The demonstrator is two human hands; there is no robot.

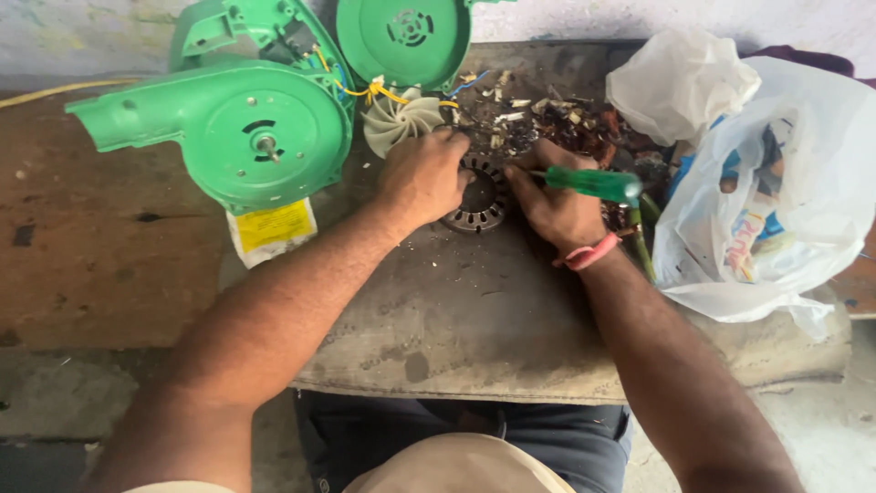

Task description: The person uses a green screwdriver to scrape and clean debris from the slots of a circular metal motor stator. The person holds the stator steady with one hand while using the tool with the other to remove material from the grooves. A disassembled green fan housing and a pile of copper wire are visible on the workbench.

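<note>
A person seated at a worn, stained counter (474, 319) looks down on their own two bare arms, working near its far edge. The left hand (422, 175) presses down over the far left rim of a round metal stator core (479, 203), a dark ring of stacked steel plates with slots around its inner opening; the fingers are curled over the ring, grasping and steadying it. The right hand (555, 205), wearing a pink wristband (591, 252), is clenched around a green-handled screwdriver (593, 183) whose shaft points left toward the ring's inner edge; the tip itself is hidden behind the fingers. The ring looks heavy for its size, rigid and hard, likely with sharp slot edges, so the outer rim seems the safest place to hold it. Just beyond the left hand lies a white plastic fan impeller (401, 120), light and probably brittle at its thin blades. At the far left corner sits a green blower housing (228, 128) with a shaft at its centre, yellow wires (365, 89) trailing from it, and a green round cover (404, 38) beside it. Scraps of debris (557, 119) litter the far edge. White plastic bags (776, 183) crowd the right edge.
</note>
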